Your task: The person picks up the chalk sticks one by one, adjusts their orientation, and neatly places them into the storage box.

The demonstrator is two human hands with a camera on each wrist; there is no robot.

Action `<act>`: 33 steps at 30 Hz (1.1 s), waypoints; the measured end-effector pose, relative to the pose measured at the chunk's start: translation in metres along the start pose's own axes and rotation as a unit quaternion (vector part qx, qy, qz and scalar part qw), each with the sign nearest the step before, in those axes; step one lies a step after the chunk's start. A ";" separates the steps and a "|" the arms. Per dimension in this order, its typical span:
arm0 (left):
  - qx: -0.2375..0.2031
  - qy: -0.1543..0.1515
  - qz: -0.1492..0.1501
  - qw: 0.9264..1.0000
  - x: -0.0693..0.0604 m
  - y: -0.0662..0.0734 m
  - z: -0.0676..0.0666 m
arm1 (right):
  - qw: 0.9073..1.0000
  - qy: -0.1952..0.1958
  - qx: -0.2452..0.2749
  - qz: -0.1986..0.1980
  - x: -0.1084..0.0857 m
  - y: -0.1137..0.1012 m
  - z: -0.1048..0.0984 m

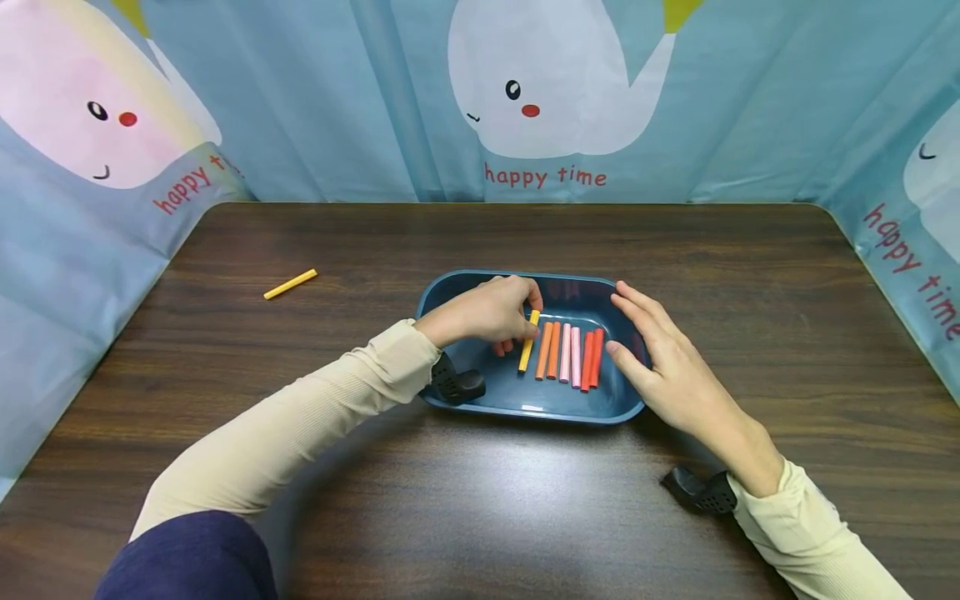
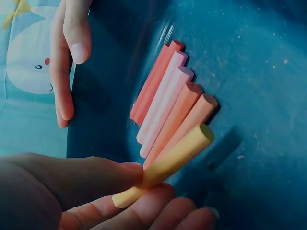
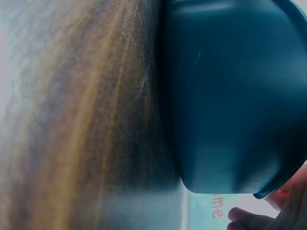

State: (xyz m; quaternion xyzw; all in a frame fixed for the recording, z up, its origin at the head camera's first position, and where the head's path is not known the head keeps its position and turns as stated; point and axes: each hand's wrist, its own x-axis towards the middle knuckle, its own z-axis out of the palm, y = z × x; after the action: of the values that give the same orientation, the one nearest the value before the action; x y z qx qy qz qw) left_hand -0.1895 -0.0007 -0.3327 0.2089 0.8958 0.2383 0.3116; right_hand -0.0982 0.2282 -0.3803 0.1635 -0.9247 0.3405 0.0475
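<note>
My left hand (image 1: 491,312) reaches into a blue plastic tray (image 1: 480,407) and pinches a yellow chalk stick (image 2: 180,155) between thumb and fingers. In the left wrist view the stick is tilted, with its far end raised over the tray floor. Beside it lie two orange sticks (image 1: 554,350), two pink sticks (image 1: 566,354) and two red sticks (image 1: 597,358) in a row. At the tray's right end, my right hand (image 1: 675,375) rests against the rim with fingers extended. The right wrist view shows mostly the tray's outer wall (image 3: 235,105).
Another yellow chalk stick (image 1: 291,284) lies on the brown wooden table (image 1: 337,242), left of the tray. Behind the table hangs a light blue curtain (image 1: 315,100) with whale prints. A black wrist strap (image 1: 701,492) is on the right wrist.
</note>
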 end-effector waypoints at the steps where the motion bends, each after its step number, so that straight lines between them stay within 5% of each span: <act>1: 0.002 0.000 -0.001 1.000 0.000 0.000 0.000 | 1.000 -0.001 0.000 0.000 0.000 0.000 0.000; 18: 0.001 -0.017 0.014 1.000 -0.005 0.000 -0.002 | 1.000 -0.005 -0.001 0.003 0.001 -0.002 0.001; 33: 0.023 0.029 0.047 0.998 -0.024 -0.001 -0.018 | 1.000 -0.004 -0.003 0.007 0.000 -0.001 0.001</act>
State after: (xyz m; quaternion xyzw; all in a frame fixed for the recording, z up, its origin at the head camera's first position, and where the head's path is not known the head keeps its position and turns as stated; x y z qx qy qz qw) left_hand -0.1842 -0.0192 -0.3095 0.2507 0.8988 0.2381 0.2694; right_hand -0.0982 0.2267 -0.3804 0.1580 -0.9273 0.3368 0.0415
